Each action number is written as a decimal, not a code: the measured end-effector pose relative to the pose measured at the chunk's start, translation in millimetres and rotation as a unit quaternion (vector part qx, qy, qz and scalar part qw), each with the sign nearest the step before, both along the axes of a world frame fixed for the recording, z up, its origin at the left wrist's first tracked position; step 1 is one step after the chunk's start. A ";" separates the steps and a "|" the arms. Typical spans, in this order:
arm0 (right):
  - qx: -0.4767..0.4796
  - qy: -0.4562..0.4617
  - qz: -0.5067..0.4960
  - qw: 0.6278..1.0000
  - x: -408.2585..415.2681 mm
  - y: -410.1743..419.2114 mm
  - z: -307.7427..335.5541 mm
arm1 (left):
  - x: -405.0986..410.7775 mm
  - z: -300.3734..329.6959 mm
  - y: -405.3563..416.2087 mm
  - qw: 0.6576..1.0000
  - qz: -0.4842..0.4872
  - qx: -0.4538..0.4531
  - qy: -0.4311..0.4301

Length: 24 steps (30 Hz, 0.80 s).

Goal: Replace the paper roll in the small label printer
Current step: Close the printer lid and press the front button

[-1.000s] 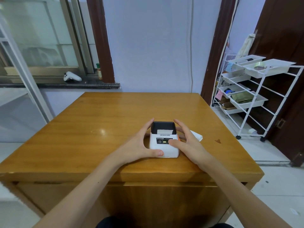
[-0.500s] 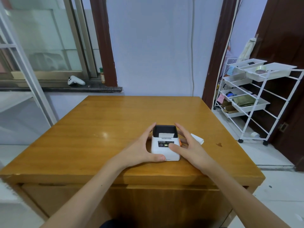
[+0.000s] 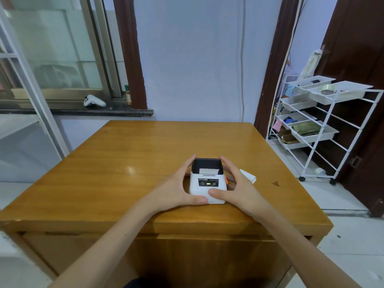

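Label printer (image 3: 207, 183), small and white with a black top section, sits upright on the wooden counter (image 3: 128, 163), nearer the front edge than the back and a little toward the right side. A strip of white paper (image 3: 208, 171) shows in the black top section. On the white front face is a dark panel with a power symbol and a small lit yellow-green indicator. An orange tab sticks out of the printer's right side.

Both hands cup the printer. The left hand (image 3: 176, 191) wraps the left side: its fingers reach up along the black top corner, and its thumb lies across the lower front of the white body. The right hand (image 3: 239, 190) wraps the right side in the same way, fingers along the black top's right edge and thumb pressed on the lower front face, so that the two thumb tips nearly meet. Each hand is grasping the printer.

Just beyond the right hand, a small white paper item (image 3: 248, 176) lies on the counter, partly hidden by the fingers; what it is cannot be told.

Off the counter, a white game controller (image 3: 94, 101) rests on the window sill at the back left, and a white wire rack (image 3: 324, 129) with trays stands on the floor to the right.
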State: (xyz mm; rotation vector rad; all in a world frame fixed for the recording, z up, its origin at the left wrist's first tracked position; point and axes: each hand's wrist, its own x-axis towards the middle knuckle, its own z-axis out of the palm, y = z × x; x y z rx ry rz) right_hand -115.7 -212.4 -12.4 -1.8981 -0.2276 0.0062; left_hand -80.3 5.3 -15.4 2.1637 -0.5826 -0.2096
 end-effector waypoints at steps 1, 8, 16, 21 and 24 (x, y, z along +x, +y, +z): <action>0.001 -0.001 0.000 1.000 0.3 0.0 -0.3 | 0.0 -0.1 0.1 1.000 0.001 0.000 -0.001; 0.011 -0.003 0.001 1.000 1.3 -0.7 -3.0 | -0.4 0.3 0.7 1.000 0.003 0.003 -0.005; 0.015 -0.001 0.000 1.000 1.9 -0.4 -3.6 | -1.5 1.5 0.4 1.000 0.005 0.007 -0.003; 0.013 0.001 -0.002 1.000 1.9 -0.3 -3.1 | -0.8 0.7 0.6 1.000 0.005 0.007 0.001; 0.013 -0.002 -0.003 1.000 1.6 -1.7 -4.4 | -0.1 0.7 0.1 1.000 0.004 0.008 -0.003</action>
